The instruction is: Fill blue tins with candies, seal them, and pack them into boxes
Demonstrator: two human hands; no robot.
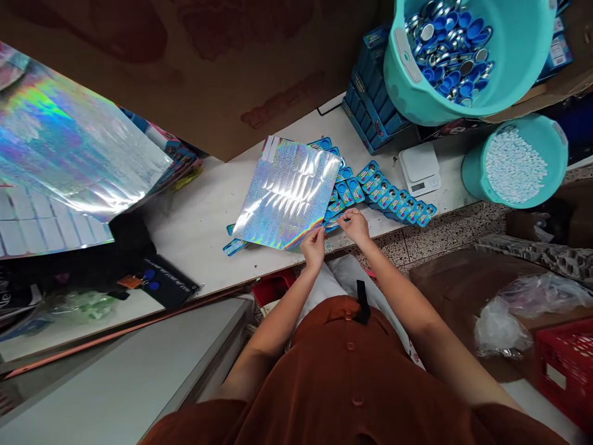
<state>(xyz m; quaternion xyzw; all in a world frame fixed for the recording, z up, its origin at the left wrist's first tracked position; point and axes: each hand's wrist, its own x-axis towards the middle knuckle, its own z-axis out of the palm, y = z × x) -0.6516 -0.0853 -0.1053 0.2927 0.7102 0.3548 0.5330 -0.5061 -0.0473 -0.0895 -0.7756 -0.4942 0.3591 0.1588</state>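
A shiny holographic sheet (pixel 290 191) lies over several small blue packs on the white table (pixel 194 216), its lower right edge curled up. My left hand (pixel 314 248) is closed in a pinch at that lower right corner. Just to the right, my right hand (pixel 354 226) is also pinched, low over the blue packs; whatever is between its fingertips is too small to make out. A row of blue packs (pixel 393 198) with clear round windows runs from beside the sheet toward the right. More blue pack ends (pixel 235 246) stick out under the sheet's lower left.
At the upper right, a turquoise tub (pixel 519 55) holds blue and silver caps. A smaller tub (pixel 475 170) contains white pieces. Between them and the packs sits a white scale (pixel 419 167). Blue cartons (pixel 370 99), a large cardboard box (pixel 222 80) and stacked holographic sheets (pixel 83 136) surround the workspace.
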